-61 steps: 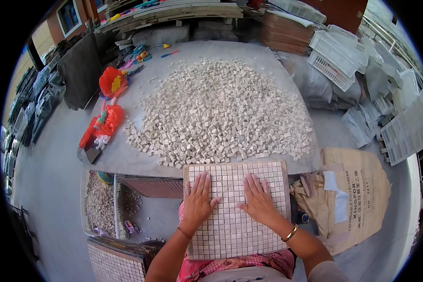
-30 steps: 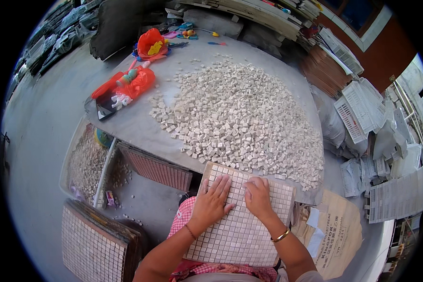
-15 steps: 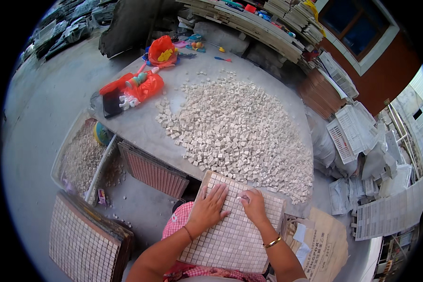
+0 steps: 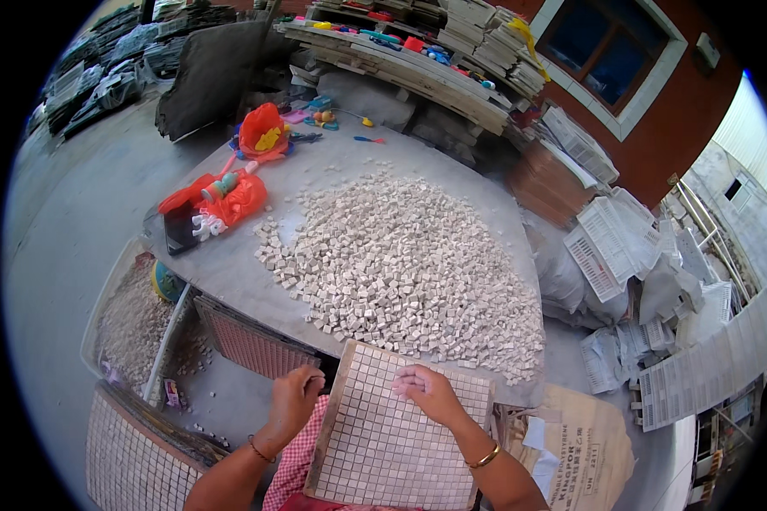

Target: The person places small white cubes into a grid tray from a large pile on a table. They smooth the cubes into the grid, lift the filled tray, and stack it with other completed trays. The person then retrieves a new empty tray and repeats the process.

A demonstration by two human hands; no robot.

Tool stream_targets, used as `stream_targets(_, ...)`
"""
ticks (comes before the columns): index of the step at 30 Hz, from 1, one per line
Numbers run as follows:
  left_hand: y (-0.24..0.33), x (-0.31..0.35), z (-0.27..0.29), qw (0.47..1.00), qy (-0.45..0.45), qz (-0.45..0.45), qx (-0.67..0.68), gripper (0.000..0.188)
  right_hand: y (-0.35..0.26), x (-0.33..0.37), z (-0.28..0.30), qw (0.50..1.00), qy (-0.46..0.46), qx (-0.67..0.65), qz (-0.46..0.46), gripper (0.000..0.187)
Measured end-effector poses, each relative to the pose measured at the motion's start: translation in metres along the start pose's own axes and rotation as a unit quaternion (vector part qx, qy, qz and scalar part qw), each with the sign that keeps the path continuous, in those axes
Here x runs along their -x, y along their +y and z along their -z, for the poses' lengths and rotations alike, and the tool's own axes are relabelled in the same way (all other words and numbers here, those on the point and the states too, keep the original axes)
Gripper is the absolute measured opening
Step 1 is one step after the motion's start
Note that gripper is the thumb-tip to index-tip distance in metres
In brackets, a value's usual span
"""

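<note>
A square wooden tray (image 4: 339, 400) filled with rows of small pale stone tiles (image 4: 392, 460) rests tilted over my lap. My right hand (image 4: 428, 395) hovers above the tiles at its upper part, thumb and fingers drawn together. The fingertips look dusty white; whether a tile is between them is too small to tell. Just off the tray's left edge, my left hand (image 4: 295, 400) is raised with its fingers curled in, and what they may hold is hidden. Beyond the tray, a wide heap of loose stone cubes (image 4: 400, 264) covers much of the grey table (image 4: 230, 260).
Red plastic bags (image 4: 245, 198), small toys and a dark phone (image 4: 179, 228) lie at the table's far left. A white bin (image 4: 94, 319) of stone bits stands left, near another tile-filled tray (image 4: 132, 460). Flattened cardboard (image 4: 592, 447) and white plastic crates (image 4: 601, 251) are right.
My left hand has lifted off the tiles and moved left past the tray's edge, its fingers curling. The right hand stays over the tiles, turned slightly. The whole view has shifted.
</note>
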State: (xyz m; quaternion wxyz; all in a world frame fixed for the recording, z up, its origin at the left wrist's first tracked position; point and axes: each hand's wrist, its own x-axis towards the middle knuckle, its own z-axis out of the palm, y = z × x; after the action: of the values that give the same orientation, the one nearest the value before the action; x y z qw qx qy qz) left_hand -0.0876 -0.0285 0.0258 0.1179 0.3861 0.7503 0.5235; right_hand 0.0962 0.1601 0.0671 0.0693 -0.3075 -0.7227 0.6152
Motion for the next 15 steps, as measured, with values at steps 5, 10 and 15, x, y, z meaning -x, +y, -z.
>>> stream_targets(5,-0.092,-0.021,0.148,0.937,0.150,0.071,-0.308,0.034,0.030,-0.047,0.060,0.935,0.202,0.268,0.118,0.016)
stream_targets(10,-0.116,0.031,0.202,0.905,0.222,0.147,-0.332,0.060,0.035,-0.088,0.069,0.839,0.280,0.418,0.209,0.019)
stream_targets(15,-0.114,0.089,0.170,0.940,0.191,0.195,-0.203,0.055,0.037,-0.099,0.063,0.781,0.317,0.506,0.186,0.014)
